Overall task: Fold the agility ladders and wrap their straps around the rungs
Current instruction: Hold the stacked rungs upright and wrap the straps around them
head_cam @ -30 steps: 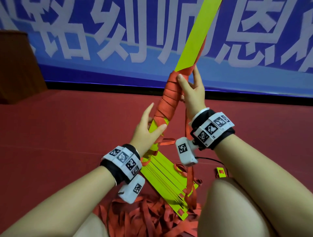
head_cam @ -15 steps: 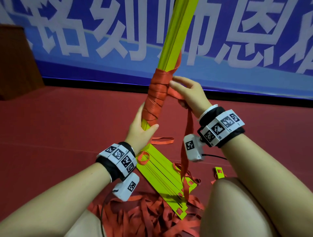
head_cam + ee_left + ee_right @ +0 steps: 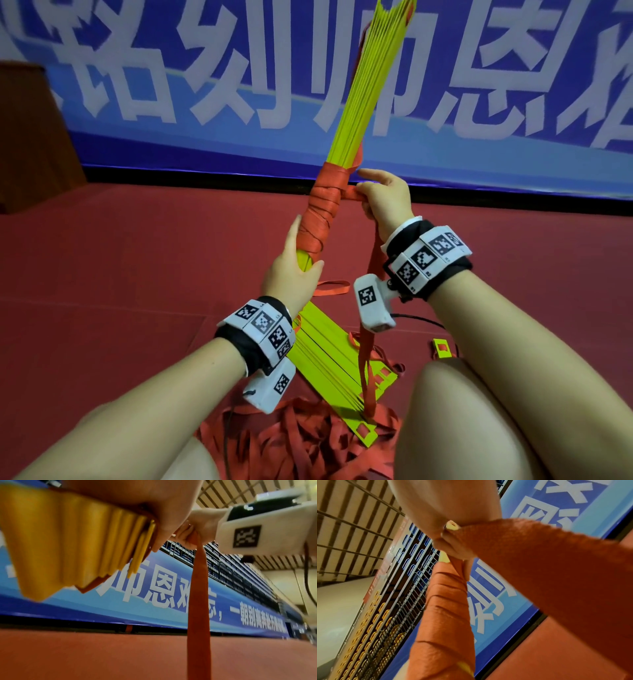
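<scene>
A bundle of yellow-green ladder rungs (image 3: 356, 113) stands tilted up in front of me, its middle bound in turns of red strap (image 3: 320, 212). My left hand (image 3: 293, 270) grips the bundle just below the wrapping; the rung ends (image 3: 68, 550) show in the left wrist view. My right hand (image 3: 383, 198) pinches the loose strap (image 3: 371, 260) beside the top of the wrapping, and the strap (image 3: 199, 601) hangs down to the floor. The right wrist view shows the wrapped strap (image 3: 447, 615) close up under my fingers (image 3: 452, 547).
A second stack of yellow-green rungs (image 3: 335, 359) lies on the red floor (image 3: 137, 274) between my knees, on a heap of loose red straps (image 3: 301, 442). A small yellow piece (image 3: 442, 347) lies at the right. A blue banner (image 3: 479, 102) runs along the back.
The bundle has turned and swung more upright, showing its edges. My right hand came down from the top of the wrapping and now pulls the strap out to the right side.
</scene>
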A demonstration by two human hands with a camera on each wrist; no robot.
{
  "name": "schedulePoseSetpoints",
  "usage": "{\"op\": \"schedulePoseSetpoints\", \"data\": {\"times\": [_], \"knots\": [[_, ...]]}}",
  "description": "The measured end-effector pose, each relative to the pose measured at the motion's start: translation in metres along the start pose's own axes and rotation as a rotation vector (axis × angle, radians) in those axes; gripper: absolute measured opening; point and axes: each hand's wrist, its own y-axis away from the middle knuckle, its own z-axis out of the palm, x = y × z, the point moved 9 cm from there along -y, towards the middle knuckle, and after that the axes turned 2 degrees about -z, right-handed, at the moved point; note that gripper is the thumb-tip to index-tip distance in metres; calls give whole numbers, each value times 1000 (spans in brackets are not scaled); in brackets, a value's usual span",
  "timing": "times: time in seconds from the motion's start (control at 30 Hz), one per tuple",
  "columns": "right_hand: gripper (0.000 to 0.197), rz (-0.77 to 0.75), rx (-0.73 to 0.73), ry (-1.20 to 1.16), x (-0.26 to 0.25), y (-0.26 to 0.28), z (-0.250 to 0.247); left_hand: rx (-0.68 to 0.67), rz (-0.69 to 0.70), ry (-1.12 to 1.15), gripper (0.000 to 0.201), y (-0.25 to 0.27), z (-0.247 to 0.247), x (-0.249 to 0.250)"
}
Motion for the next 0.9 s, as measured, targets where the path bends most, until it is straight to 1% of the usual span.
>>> {"op": "schedulePoseSetpoints", "data": {"times": [0.07,0.1,0.2,0.27,0.3,0.37,0.4,0.43,0.5,0.57,0.6,0.73,0.83,0.9], "knots": [[18,-1,-16,24,-3,0,3,8,10,-170,82,1,3,1],[22,-1,-35,46,-4,1,6,19,23,-261,81,3,4,1],[50,-45,-53,135,2,4,10,42,114,-488,77,9,4,7],[47,-94,-2,100,7,2,6,75,246,-551,69,12,5,15],[44,-93,31,70,8,1,2,106,305,-548,65,14,4,19],[40,-81,76,20,11,-1,-5,147,371,-520,61,14,3,22],[37,-87,82,-1,10,-2,-7,139,380,-496,61,13,4,23],[33,-103,76,-16,9,-3,-8,121,373,-453,62,14,4,24],[31,-144,49,-39,4,-2,-8,63,294,-336,69,12,6,22],[32,-189,11,-61,-4,2,-5,12,188,-231,77,7,7,14],[34,-203,-12,-68,-9,6,-3,1,164,-192,78,5,7,12],[45,-229,-130,-123,-25,23,10,-38,224,-46,77,1,3,16],[53,-241,-184,-130,-28,29,17,-89,204,236,69,0,-2,19],[54,-245,-213,-141,-28,30,22,-72,186,337,66,-1,-8,18]]}}
